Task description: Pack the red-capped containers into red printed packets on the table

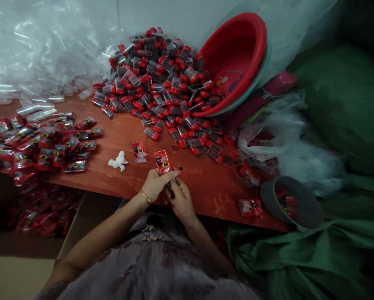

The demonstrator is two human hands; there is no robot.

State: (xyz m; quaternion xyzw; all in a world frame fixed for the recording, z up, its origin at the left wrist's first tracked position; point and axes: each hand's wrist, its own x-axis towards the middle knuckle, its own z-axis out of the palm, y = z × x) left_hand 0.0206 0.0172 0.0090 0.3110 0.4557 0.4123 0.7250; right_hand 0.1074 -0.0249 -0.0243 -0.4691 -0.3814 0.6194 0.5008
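Observation:
A small red printed packet stands up out of my left hand, which is closed around its lower part near the table's front edge. My right hand is closed beside it, with the fingertips at the packet's lower end. Something dark and small shows between the fingers there, too hidden to name. Just past my hands lies another red printed card or packet, flat on the table. A crumpled white piece rests to its left. One small dark bead sits by my right fingertips.
Red-capped clear tubes with dark beads are heaped against a tipped red basin. Packed red packages pile at left, spilling into a box below. Behind lie clear empty tubes. A grey bowl stands right, near green cloth.

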